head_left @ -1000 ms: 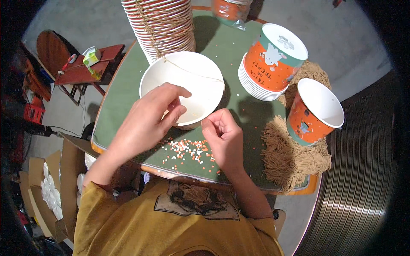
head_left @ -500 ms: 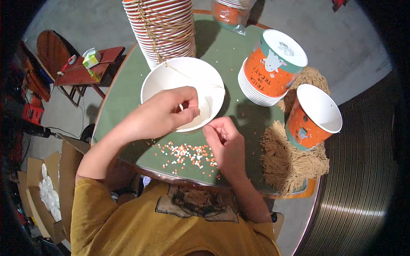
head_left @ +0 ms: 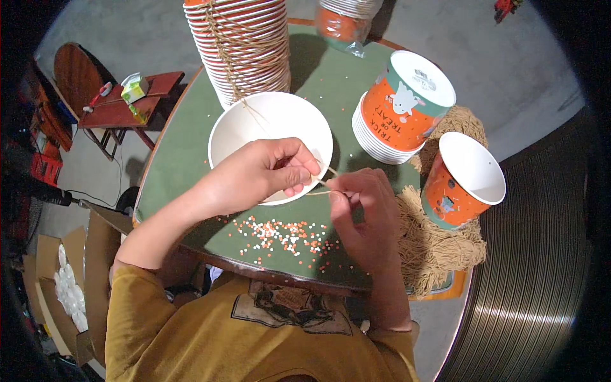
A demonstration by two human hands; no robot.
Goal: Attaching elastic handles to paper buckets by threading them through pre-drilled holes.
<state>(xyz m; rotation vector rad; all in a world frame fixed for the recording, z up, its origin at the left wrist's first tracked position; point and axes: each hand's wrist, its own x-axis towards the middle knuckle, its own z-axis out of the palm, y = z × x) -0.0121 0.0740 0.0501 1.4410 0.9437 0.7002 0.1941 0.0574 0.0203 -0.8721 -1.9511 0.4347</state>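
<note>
Table (head_left: 175, 175): green top, fills mid-frame. Bench (head_left: 114, 116): red, upper left of frame. Carton (head_left: 105, 254): open, lower left.

Tall stack (head_left: 248, 54): nested buckets, top centre, cords strung along its side. Short stack (head_left: 407, 105): upside down, right of centre, orange with a green band. Bucket (head_left: 270, 114): centre of frame, just below the tall stack, white inside, mouth facing up toward me. Orange bucket (head_left: 455, 184): right of frame, mouth up, against or on the hank (head_left: 442, 254); cannot tell which.

My left hand (head_left: 273, 170) reaches across the bucket's mouth, thumb and fingertips together on the cord (head_left: 323, 192) at the right-hand rim. My right hand (head_left: 368, 213), just outside that rim, pinches the cord too, thumb against forefinger. Cord strands cross the small gap between my hands; another strand hangs inside the bucket from its upper-left rim.

Dots (head_left: 273, 235): orange and white, scattered below the bucket.
</note>
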